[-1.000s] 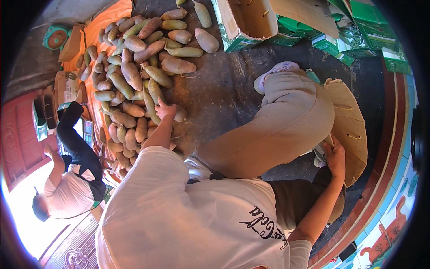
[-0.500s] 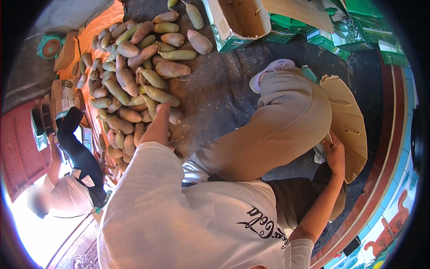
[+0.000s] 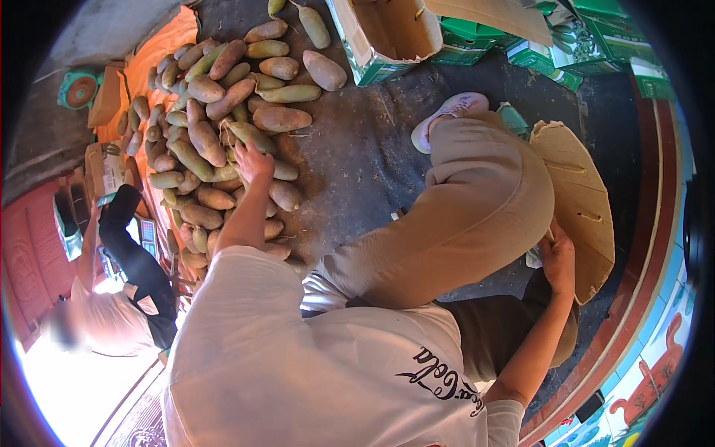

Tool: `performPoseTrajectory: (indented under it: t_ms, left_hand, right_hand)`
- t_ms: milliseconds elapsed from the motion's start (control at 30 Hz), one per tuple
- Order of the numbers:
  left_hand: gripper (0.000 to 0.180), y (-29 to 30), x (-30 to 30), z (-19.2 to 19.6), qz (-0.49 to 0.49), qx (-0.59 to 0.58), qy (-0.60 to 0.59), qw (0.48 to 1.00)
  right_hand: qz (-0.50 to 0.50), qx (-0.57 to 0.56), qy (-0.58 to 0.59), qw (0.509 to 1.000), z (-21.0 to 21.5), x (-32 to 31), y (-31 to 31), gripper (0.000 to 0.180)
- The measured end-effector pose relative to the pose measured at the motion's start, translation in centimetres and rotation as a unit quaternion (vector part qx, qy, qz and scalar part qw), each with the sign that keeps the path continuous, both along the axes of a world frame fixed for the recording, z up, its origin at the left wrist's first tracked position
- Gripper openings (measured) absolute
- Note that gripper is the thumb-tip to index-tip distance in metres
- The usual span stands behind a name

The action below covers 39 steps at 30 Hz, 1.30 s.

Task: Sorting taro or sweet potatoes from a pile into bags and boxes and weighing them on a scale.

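A large heap of radishes (image 3: pixel 205 141), green to reddish and long, fills the upper left. My left hand (image 3: pixel 255 162) lies on radishes at the heap's right side, fingers spread over them and its palm side hidden. My right hand (image 3: pixel 558 257) is closed beside my bent knee, at the edge of a brown cardboard sheet (image 3: pixel 585 216); what its fingers hold is hidden.
An open cardboard box (image 3: pixel 395 30) stands at the top, with green cartons (image 3: pixel 540 63) to its right. Orange sheeting (image 3: pixel 164 37) lies under the heap's far side. At the left, another person (image 3: pixel 119 316) sits near a scale (image 3: pixel 147 237).
My left hand has moved up and slightly left, and its fingers have come to lie over the radishes. The right hand has barely moved. The other person has shifted slightly.
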State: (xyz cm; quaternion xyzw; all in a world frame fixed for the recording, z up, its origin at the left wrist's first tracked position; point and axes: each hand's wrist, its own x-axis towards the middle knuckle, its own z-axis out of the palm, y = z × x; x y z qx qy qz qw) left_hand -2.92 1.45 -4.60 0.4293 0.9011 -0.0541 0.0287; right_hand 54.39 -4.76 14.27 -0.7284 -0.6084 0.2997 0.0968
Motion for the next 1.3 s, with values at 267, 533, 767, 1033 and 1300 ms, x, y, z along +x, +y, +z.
performPoseTrajectory:
  t_ms: [267, 533, 767, 1033, 1300]
  left_hand:
    - [0.054, 7.7, -4.9, 2.8, -0.150, -0.188, 0.123, 0.963]
    - [0.028, 8.9, -3.2, 3.1, -0.155, -0.392, 0.125, 0.898]
    - [0.035, 4.0, -3.2, 0.0, -0.186, -0.359, 0.043, 0.913]
    - [0.043, -0.4, 3.5, 7.3, -0.021, -0.245, -0.286, 0.926]
    - [0.042, 3.2, 20.2, 28.4, -0.409, 0.215, -0.309, 0.832]
  right_hand:
    - [-0.016, -0.012, 0.016, 1.000, -0.5, 0.5, -0.3, 0.018]
    - [-0.035, -0.041, -0.004, 0.999, -0.4, 0.5, -0.1, 0.019]
    - [0.004, -0.017, -0.039, 0.999, -0.6, 0.5, 0.2, 0.023]
    - [0.032, -0.011, -0.080, 0.996, -0.1, -0.2, -0.4, 0.023]
    - [0.072, 0.036, -0.116, 0.990, -1.3, -0.2, -1.0, 0.025]
